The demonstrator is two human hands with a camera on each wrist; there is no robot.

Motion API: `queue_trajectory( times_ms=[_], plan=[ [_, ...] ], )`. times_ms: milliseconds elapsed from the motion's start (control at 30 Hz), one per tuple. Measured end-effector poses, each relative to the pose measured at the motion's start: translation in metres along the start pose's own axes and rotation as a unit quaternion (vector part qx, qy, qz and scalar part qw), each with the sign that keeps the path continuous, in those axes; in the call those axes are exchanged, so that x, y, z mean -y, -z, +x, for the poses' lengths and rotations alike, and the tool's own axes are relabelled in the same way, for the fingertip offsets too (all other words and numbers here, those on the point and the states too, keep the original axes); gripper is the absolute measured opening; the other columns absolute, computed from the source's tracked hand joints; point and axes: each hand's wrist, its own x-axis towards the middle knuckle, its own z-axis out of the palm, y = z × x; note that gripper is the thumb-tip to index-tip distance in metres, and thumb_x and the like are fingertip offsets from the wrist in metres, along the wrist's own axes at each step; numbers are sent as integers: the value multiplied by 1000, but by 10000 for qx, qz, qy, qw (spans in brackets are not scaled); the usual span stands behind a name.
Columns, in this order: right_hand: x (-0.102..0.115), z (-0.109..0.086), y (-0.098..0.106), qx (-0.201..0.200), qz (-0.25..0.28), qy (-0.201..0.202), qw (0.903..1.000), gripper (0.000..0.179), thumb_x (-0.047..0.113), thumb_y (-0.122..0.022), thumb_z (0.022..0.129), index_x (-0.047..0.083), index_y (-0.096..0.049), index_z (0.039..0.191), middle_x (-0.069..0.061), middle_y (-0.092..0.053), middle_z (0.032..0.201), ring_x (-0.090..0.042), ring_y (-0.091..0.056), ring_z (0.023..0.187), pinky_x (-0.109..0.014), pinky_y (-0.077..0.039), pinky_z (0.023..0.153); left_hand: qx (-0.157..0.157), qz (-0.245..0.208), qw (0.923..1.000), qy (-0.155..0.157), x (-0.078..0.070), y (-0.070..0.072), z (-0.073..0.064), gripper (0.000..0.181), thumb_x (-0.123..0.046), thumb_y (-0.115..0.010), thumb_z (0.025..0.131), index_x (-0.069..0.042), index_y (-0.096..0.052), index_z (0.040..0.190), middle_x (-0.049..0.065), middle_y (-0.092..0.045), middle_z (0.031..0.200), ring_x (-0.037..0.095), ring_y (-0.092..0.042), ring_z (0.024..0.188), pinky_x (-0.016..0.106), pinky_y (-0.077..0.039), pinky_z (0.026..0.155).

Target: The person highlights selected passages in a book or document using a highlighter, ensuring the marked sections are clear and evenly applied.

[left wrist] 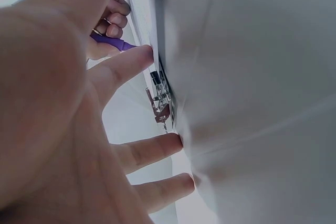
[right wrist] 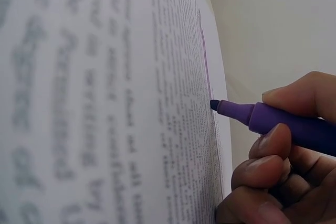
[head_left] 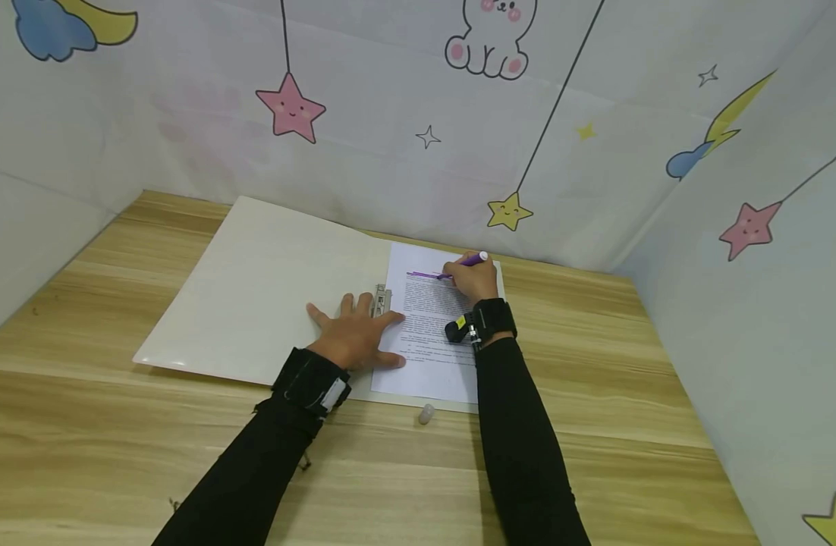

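My right hand grips a purple highlighter, its dark chisel tip on the printed sheet. Purple lines run across the top rows of text. My left hand lies with fingers spread, thumb and index finger on the sheet's left edge, the other fingers on the white folder. Beside those fingers sits the folder's metal clip, partly covered by the hand in the head view. The folder lies opened flat, with the sheet on its right side.
A small translucent cap lies on the wooden table just in front of the folder. White curtains printed with stars and clouds stand along the table's back and sides. Each wrist wears a black strap.
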Motion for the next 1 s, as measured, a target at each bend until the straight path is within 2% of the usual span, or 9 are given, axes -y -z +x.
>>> queue_trajectory(
  times_ms=[167,367,700,1000],
  plan=[
    [-1,2,1,-44,27,2,10000,15,9,-77,75,9,-63,70,-10,-64,68,-17,-53,59,-31,-38,52,-24,14,10000,1,0,0,0,80,-64,-74,80,-37,-48,150,21,-33,152,49,-22,141,88,-7,93],
    [-2,5,3,-145,-150,17,9998,15,13,-77,75,9,-63,71,-2,-60,66,-20,-53,68,-33,-39,57,-11,-2,10000,4,-1,1,1,80,-64,-74,80,-37,-48,150,21,-33,152,48,-23,140,88,-7,93],
    [-3,9,6,-129,-128,-173,9997,14,12,-76,75,8,-62,74,-3,-61,67,-17,-52,63,-30,-38,52,7,2,10000,8,-1,2,2,79,-64,-74,80,-37,-48,150,21,-33,152,48,-23,140,88,-7,93],
    [-4,8,8,-134,-243,-82,9996,17,15,-75,77,7,-61,74,-7,-59,76,-23,-51,74,-34,-36,58,-13,17,10000,10,-2,2,1,79,-64,-74,80,-37,-48,150,21,-34,151,46,-26,138,88,-8,93]
  ],
)
